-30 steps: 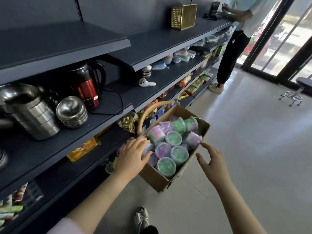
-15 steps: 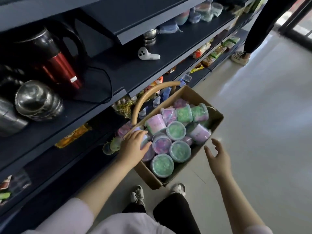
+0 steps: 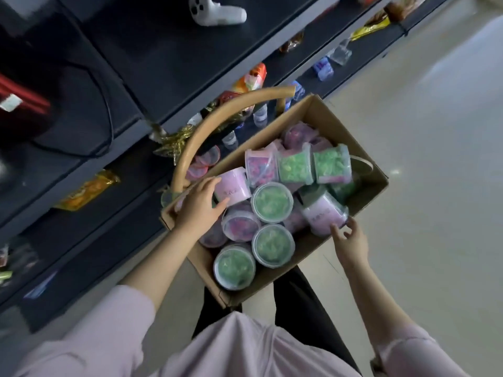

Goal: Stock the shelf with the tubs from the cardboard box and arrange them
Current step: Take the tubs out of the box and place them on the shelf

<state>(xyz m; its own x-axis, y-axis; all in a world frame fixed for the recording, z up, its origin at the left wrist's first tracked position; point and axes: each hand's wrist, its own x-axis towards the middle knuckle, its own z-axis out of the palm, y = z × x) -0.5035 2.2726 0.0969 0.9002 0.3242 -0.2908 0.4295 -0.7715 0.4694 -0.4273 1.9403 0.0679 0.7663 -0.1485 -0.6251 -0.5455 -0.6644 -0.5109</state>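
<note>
- A cardboard box [image 3: 362, 156] sits on the pale floor [image 3: 435, 159], just beside the dark shelf [image 3: 168, 58]
- The box is full of little round tubs; some stand up and some lie on their sides
- Three green tubs stand in the near part of the box: one in the middle [image 3: 272, 201], one nearer [image 3: 273, 245] and one at the near corner [image 3: 234, 266]
- A tub with pink bits [image 3: 240, 224] stands between them, next to the left hand
- At the far side, two green tubs [image 3: 295, 166] [image 3: 332, 164] and a pink one [image 3: 260, 167] lie on their sides in a row
- The left hand [image 3: 200, 204] is at the left edge of the box, with its fingers curled around a pink tub [image 3: 233, 187] that lies on its side
- The right hand [image 3: 351, 240] is at the right edge of the box; its fingers are spread and the tips touch another pink tub [image 3: 325, 213], but they are not closed around it
- A tan curved handle [image 3: 217, 123] arches up on the left side of the box
- A few more pink tubs [image 3: 202, 164] already lie on the low shelf behind that handle
- The low shelves also hold a yellow snack bag [image 3: 87, 190], a shiny gold bow [image 3: 174, 141] and small clear bottles [image 3: 260, 115]
- A white gadget [image 3: 215, 10] lies on the higher shelf at the far end, and a black cord [image 3: 107, 104] runs across that shelf on the left
- The person wears a light pink top [image 3: 231, 346] and dark trousers [image 3: 307, 308]
</note>
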